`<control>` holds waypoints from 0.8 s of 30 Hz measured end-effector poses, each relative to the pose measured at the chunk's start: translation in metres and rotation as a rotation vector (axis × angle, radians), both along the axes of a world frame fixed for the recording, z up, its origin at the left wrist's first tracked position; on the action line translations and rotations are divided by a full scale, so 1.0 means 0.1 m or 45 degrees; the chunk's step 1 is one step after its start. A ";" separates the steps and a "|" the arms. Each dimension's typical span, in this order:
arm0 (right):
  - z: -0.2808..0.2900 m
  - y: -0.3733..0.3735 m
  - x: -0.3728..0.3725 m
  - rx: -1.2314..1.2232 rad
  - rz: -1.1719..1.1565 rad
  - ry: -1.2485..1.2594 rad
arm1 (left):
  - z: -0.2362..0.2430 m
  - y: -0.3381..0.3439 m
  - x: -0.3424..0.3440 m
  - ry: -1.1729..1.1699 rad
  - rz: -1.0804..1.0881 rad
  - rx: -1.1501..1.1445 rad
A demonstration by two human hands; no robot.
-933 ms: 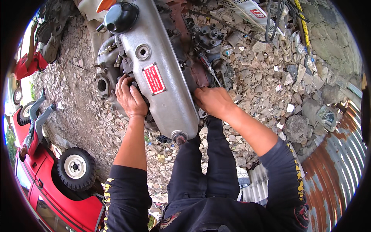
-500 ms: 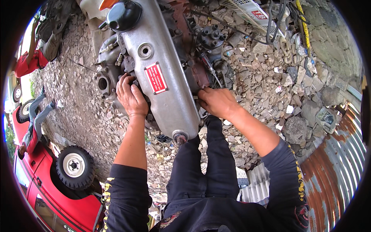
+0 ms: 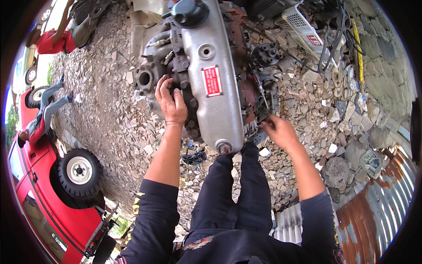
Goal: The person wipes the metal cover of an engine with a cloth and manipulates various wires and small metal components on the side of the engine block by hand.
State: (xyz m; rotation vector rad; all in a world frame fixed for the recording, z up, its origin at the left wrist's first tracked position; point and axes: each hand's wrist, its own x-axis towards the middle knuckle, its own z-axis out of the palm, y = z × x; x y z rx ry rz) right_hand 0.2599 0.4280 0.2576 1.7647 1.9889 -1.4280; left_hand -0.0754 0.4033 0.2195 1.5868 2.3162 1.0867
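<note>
A car engine [image 3: 215, 110] with a long silver valve cover stands in front of me. My left hand [image 3: 171, 104] rests against the left side of the engine, its fingers stretched out and the thumb apart: open. Off the engine's lower right side is my right hand [image 3: 282, 132], fingers curled and thumb drawn in around a small dark thing I cannot make out. Just beyond it, a screwdriver-like tool [image 3: 264, 96] with a thin metal shaft leans against the engine. A round black distributor cap [image 3: 266, 54] sits farther up that side; a black oil filler cap [image 3: 190, 13] tops the cover.
Broken stone [image 3: 127, 145] covers the ground. A white plastic crate [image 3: 303, 31] and black cables lie at the far right. Rusty corrugated metal sheets [image 3: 373, 198] are at the near right. A red vehicle [image 3: 48, 193] stands left, with people [image 3: 57, 42] beyond.
My right hand has pulled away from the engine's side, to the right and slightly nearer me. My left hand stays on the engine. The view has shifted, so the engine appears farther right.
</note>
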 end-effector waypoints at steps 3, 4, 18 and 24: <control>-0.10 -0.19 0.43 0.002 -0.105 -0.083 | 0.06 -0.10 -0.05 0.040 0.079 -0.108; -0.14 -0.24 0.54 0.030 -0.099 -0.130 | 0.11 -0.13 -0.04 0.110 0.144 -0.228; 0.09 -0.51 0.30 -0.018 -0.151 -0.090 | 0.52 0.14 -0.26 -0.348 0.423 -0.963; 0.26 -0.33 0.22 0.094 -0.343 0.164 | 0.90 -0.03 0.11 -0.903 0.294 -0.458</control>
